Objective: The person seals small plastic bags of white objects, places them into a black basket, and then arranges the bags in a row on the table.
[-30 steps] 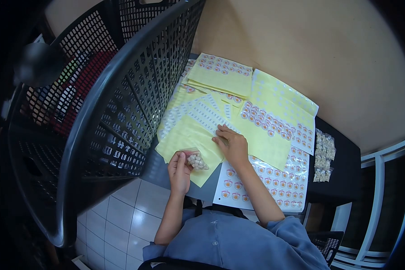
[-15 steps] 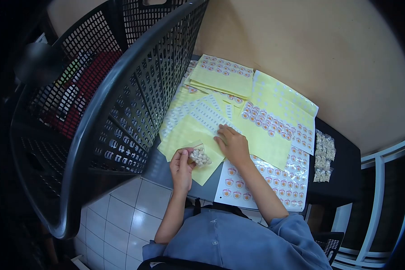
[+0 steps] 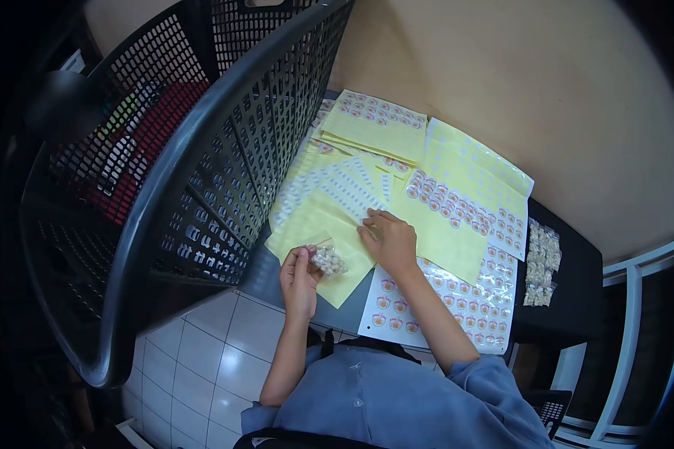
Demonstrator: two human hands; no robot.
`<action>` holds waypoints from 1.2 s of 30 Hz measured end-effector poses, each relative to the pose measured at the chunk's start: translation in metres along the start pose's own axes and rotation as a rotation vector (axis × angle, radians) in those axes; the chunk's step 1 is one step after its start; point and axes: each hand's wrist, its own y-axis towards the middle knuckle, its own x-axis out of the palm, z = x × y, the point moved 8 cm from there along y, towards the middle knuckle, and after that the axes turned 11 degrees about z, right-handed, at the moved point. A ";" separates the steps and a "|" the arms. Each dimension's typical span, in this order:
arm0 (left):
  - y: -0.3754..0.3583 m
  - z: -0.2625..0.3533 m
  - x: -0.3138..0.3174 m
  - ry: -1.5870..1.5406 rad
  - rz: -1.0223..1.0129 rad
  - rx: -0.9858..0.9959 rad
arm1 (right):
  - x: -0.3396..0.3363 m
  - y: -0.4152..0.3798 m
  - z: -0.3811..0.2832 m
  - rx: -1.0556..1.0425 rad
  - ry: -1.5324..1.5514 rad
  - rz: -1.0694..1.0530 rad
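Note:
My left hand (image 3: 299,279) pinches a small clear plastic bag (image 3: 328,260) by its edge, filled with pale, nut-like pieces. It is over a yellow backing sheet (image 3: 337,289) near the table's front edge. To its right, my right hand (image 3: 391,243) rests at the lower end of a white strip sheet of small printed labels (image 3: 344,188). Its fingers are bent and the thumb stands a little apart from them; whether a label is at the fingertips is too small to tell. Round stickers with a pink and orange print fill the sticker sheet (image 3: 457,299) beside my right forearm.
A big black perforated basket (image 3: 225,150) stands at the left, with red cloth inside. Yellow sheets with round stickers (image 3: 378,123) are stacked at the back. Several filled bags (image 3: 539,262) lie on a black surface (image 3: 573,277) at the right. A wall (image 3: 502,67) rises behind.
My left hand has tilted the bag slightly, and its contents face me more flatly. The right hand stays at the label sheet. The whole view has shifted a little.

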 end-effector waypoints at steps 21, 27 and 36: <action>0.001 0.001 -0.005 0.073 -0.022 0.004 | -0.002 0.008 0.003 0.170 0.004 -0.013; 0.001 0.000 -0.006 0.070 -0.028 0.014 | -0.001 0.009 0.006 0.184 -0.005 0.000; 0.001 0.006 -0.005 0.188 -0.049 0.053 | -0.006 0.011 0.015 0.174 0.168 -0.066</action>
